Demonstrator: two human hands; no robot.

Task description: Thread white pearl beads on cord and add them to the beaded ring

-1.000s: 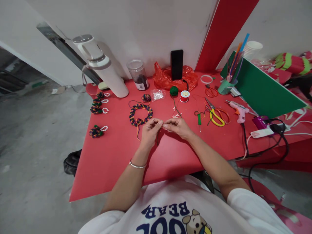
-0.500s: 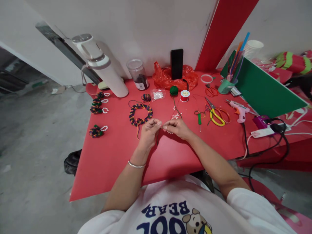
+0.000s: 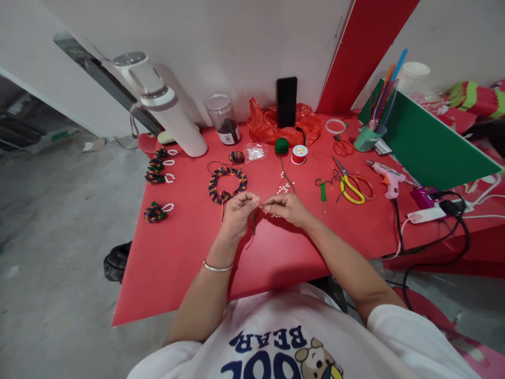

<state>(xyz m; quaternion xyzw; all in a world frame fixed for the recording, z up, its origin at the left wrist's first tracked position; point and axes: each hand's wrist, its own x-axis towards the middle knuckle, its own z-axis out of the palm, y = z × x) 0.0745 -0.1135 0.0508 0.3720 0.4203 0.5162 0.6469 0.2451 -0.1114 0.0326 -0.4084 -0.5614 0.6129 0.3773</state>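
My left hand point(image 3: 239, 211) and my right hand point(image 3: 289, 208) meet fingertip to fingertip above the red table point(image 3: 276, 252). Both pinch a thin thread between thumb and forefinger; red and dark green ends point(image 3: 254, 225) hang below my left fingers. Small white beads point(image 3: 284, 188) lie just beyond my right hand, some partly hidden by it. A multicoloured crocheted ring point(image 3: 215, 185) rests beyond my left hand. Farther back are a green yarn ball point(image 3: 281, 146), a red thread spool point(image 3: 299, 154) and a bag of beads point(image 3: 255, 152).
Yellow-handled scissors point(image 3: 352, 190), a green-handled hook point(image 3: 323, 196) and a pink glue gun point(image 3: 390, 180) lie to the right. Crocheted pieces with bead loops point(image 3: 154, 212) line the left edge. A white flask point(image 3: 177, 123), a jar point(image 3: 223, 121) and a phone point(image 3: 286, 102) stand behind.
My left hand has shifted slightly left, and the thread ends beneath it show more. My right hand has barely moved.
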